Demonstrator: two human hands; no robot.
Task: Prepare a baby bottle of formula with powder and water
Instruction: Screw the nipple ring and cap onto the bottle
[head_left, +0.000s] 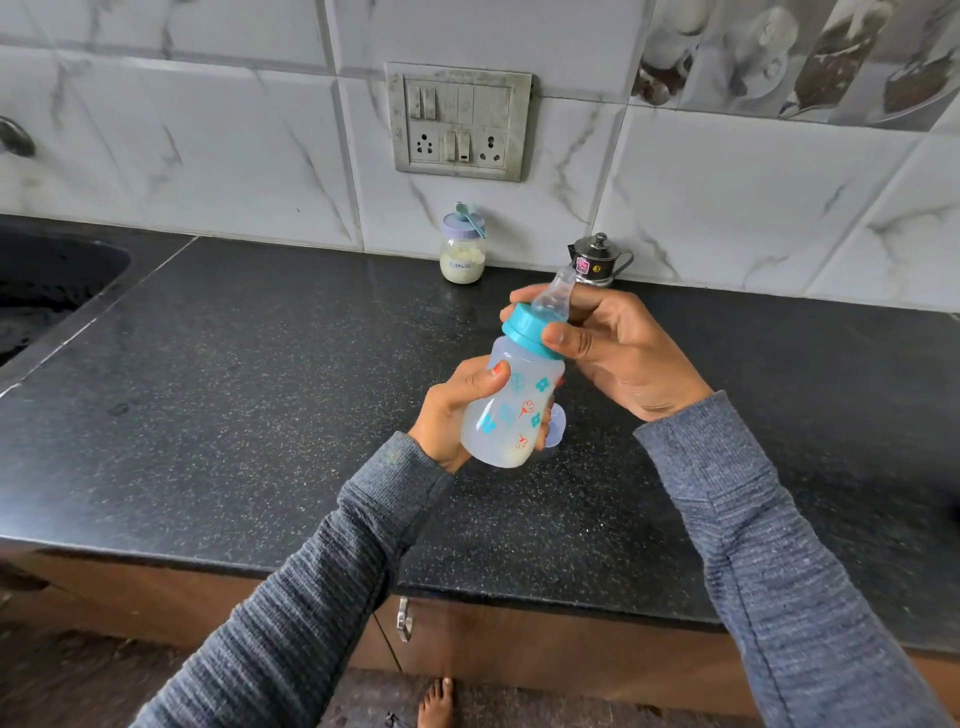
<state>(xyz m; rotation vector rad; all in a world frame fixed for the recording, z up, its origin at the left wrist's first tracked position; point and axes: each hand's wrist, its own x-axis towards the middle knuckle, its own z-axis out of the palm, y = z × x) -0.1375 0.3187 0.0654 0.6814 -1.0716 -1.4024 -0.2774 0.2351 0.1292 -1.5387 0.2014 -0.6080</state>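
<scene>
I hold a translucent baby bottle (519, 405) with blue and red flower prints tilted above the black counter (260, 389). Pale powder sits at its bottom. My left hand (457, 410) grips the bottle's body. My right hand (608, 343) grips the teal screw ring (524, 330) with the clear teat (558, 293) on the bottle's neck. A clear bottle cap (555, 426) lies on the counter just behind the bottle. The formula jar (463, 254), purple-lidded with a teal scoop on top, stands at the back wall. A small steel pot (600, 259) with a lid stands right of the jar.
A dark sink (47, 291) lies at the far left. A switch and socket panel (460, 122) is on the tiled wall. The counter's front edge runs across the lower frame, with wooden cabinets and a bare foot (436, 701) below.
</scene>
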